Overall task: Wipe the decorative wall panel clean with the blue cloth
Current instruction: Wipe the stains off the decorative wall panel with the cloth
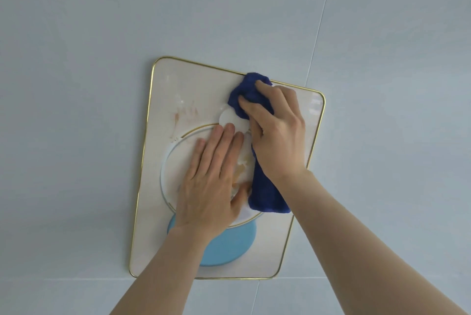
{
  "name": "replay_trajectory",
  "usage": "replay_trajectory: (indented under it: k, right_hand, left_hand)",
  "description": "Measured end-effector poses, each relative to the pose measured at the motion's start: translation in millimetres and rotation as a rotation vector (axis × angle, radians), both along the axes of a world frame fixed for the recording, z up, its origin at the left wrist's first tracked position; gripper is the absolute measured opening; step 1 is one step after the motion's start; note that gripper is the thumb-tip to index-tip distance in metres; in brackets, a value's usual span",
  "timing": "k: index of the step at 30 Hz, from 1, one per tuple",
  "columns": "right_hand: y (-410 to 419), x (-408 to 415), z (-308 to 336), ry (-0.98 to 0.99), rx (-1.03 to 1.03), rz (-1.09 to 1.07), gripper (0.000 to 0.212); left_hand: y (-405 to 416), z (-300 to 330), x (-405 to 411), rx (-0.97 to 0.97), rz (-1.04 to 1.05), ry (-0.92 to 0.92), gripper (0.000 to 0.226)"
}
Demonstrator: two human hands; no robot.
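The decorative wall panel (163,100) is a white rounded rectangle with a thin gold rim, a gold ring, a small white disc and a light-blue disc (226,245) low down. Brownish smears mark its upper left and its middle. My right hand (275,131) presses the dark blue cloth (267,194) against the panel's upper right, near the top rim; the cloth's tail hangs down below my palm. My left hand (214,177) lies flat on the panel's middle, fingers spread, holding nothing.
The panel hangs on a pale grey-blue tiled wall (76,34) with thin grout lines to the right and below. Both of my bare forearms reach up from the bottom of the view.
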State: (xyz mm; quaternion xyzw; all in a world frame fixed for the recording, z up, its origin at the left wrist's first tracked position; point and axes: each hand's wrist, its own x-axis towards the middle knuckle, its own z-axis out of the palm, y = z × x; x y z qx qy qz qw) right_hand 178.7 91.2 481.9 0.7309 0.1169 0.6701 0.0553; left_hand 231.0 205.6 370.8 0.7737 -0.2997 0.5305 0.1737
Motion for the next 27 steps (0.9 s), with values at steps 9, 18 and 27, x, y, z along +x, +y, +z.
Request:
replay_trajectory:
  k: [9, 18, 27]
  right_hand:
    - [-9.8, -11.3, -6.5, 0.086, -0.115, -0.061, 0.037]
    - [-46.1, -29.8, -9.0, 0.044, 0.051, -0.128, 0.034]
    - [-13.6, -6.2, -1.0, 0.016, -0.022, -0.044, 0.038]
  left_hand:
    - [4.7, 1.9, 2.1, 0.017, -0.008, 0.022, 0.084]
    - [3.8, 1.0, 0.5, 0.004, -0.023, 0.011, 0.085]
    - [1.5, -1.5, 4.3, 0.005, 0.003, -0.011, 0.081]
